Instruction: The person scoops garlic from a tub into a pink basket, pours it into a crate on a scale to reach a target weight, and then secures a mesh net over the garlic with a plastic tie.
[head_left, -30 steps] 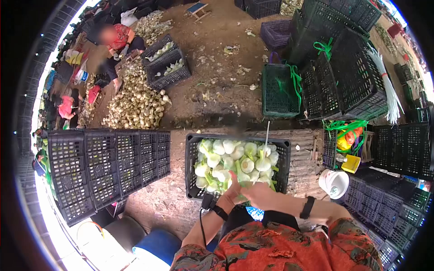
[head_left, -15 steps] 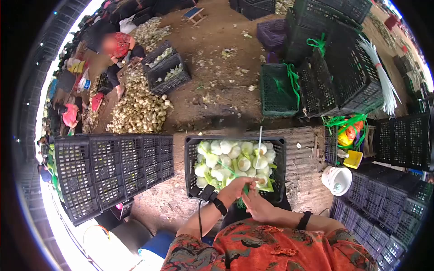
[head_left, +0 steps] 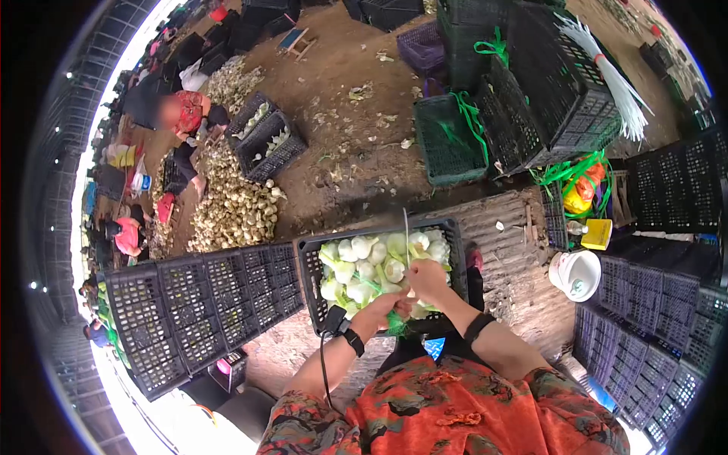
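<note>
A black plastic crate filled with white garlic bulbs stands right in front of me. My left hand is closed at the crate's near side, with a bunch of green netting gathered in its fingers. Just above and to the right, my right hand is closed over the bulbs. From its fingers a thin white plastic strip stands up past the far rim. Both hands are close together; the right fingertips are partly hidden.
Black crates stand in a row at left. Stacked crates with a bundle of white strips are at far right, near a green crate. A white bucket stands right. Another person sits beside a garlic pile.
My right hand has moved forward and up from beside the left hand, over the bulbs. The white strip has shifted left in view. The whole view has turned slightly.
</note>
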Available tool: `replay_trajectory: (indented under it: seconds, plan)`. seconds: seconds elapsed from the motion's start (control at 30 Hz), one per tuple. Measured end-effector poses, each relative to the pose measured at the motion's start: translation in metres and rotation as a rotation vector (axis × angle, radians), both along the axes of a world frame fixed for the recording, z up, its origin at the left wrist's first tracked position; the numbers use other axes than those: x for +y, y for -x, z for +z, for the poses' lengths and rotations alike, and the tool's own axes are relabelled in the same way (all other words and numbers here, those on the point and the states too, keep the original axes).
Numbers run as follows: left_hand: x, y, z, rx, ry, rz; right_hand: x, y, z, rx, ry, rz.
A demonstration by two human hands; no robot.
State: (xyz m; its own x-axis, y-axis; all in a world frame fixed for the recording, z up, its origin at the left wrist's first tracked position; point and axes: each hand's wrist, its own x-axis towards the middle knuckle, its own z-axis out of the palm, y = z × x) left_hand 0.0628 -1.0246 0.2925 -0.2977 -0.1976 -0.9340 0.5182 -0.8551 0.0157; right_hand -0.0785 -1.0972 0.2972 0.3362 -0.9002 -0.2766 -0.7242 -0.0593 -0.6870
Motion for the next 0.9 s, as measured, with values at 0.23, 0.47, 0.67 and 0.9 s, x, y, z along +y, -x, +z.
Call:
replay_trajectory:
  seconds: [0.23,0.47,0.67,0.9]
  plan:
    - [-0.022,-0.006,0.031,0.066,0.014,-0.377,0.065,0.054,0.024,-0.557,-0.185,-0.321]
    - [0.003,-0.013,-0.017,0.35,0.079,-0.216,0.049,0.13,0.091,-1.309,-0.903,-0.645]
    - [0.003,-0.002,-0.011,0.043,0.139,-0.166,0.03,0.084,0.043,-0.793,-0.939,-0.237]
    - [0.003,-0.012,-0.002,0.178,0.136,-0.185,0.015,0.036,-0.003,-0.638,-0.703,-0.27]
